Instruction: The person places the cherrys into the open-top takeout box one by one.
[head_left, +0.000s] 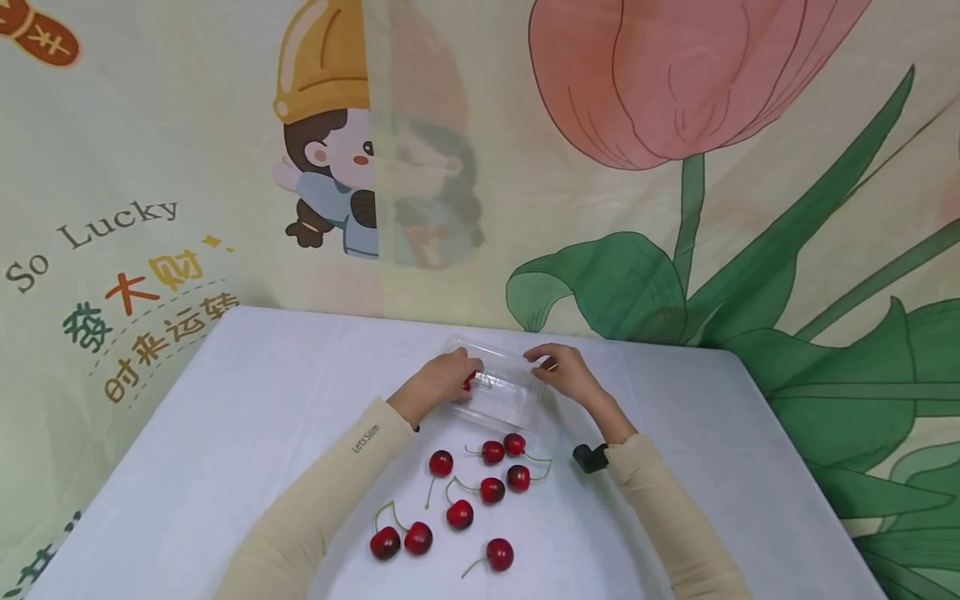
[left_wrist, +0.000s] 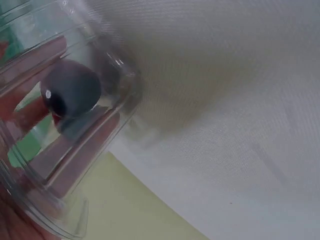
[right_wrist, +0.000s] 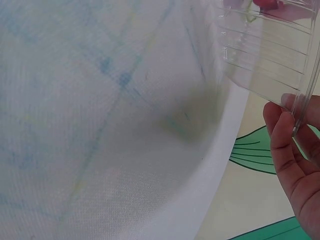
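Observation:
A clear plastic box (head_left: 506,407) lies near the far edge of the white table. My left hand (head_left: 448,375) reaches into its left part and holds a red cherry (head_left: 469,381) with the fingers. Through the box wall in the left wrist view, the cherry (left_wrist: 72,92) looks dark and round between the fingers. At the box's right end, my right hand (head_left: 567,377) pinches the rim with thumb and fingertips. The right wrist view shows those fingers (right_wrist: 284,145) at the box's corner.
Several dark red cherries with green stems lie on the table (head_left: 255,433) nearer to me, among them a joined pair (head_left: 417,538) at the left and a single cherry (head_left: 499,554) closest to me. A printed curtain (head_left: 450,283) hangs behind the table's far edge.

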